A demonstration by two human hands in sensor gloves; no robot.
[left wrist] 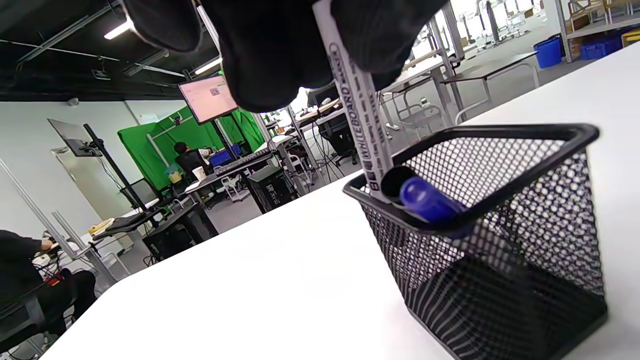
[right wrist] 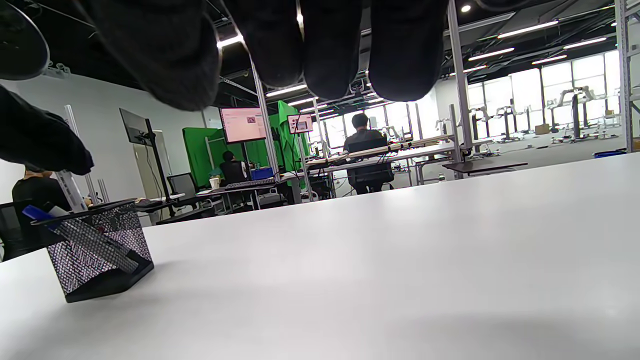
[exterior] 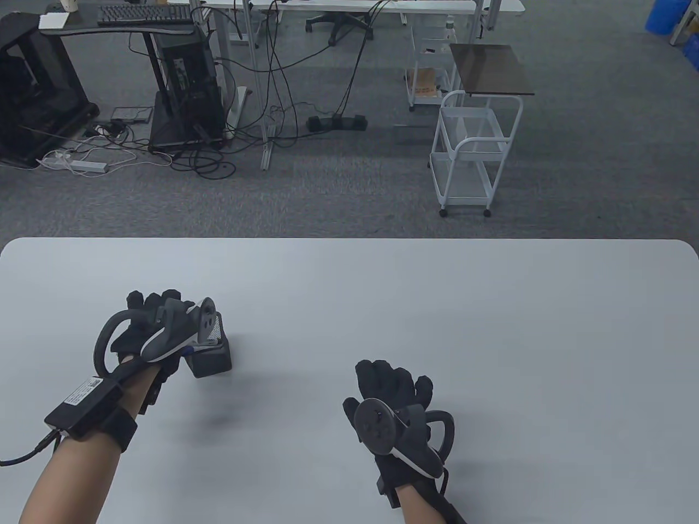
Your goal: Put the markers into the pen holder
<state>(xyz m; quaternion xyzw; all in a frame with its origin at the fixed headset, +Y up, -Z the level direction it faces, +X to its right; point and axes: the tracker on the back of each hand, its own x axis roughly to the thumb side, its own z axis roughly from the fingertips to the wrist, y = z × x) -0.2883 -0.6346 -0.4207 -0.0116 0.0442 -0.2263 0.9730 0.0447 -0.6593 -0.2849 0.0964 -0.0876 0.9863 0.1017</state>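
A black mesh pen holder (left wrist: 505, 235) stands on the white table; it also shows in the table view (exterior: 214, 357) and in the right wrist view (right wrist: 95, 250). A blue-capped marker (left wrist: 425, 200) leans inside it against the rim. My left hand (exterior: 155, 322) is right above the holder and holds a white whiteboard marker (left wrist: 352, 100), whose lower end is inside the holder's rim beside the blue cap. My right hand (exterior: 396, 396) hovers over the table to the right, fingers (right wrist: 320, 45) loosely spread and holding nothing.
The table's far edge (exterior: 349, 240) runs across the middle of the table view. Beyond it on the floor stand a white cart (exterior: 472, 147), desks and cables. Bare tabletop (right wrist: 400, 260) lies between the two hands and to the right.
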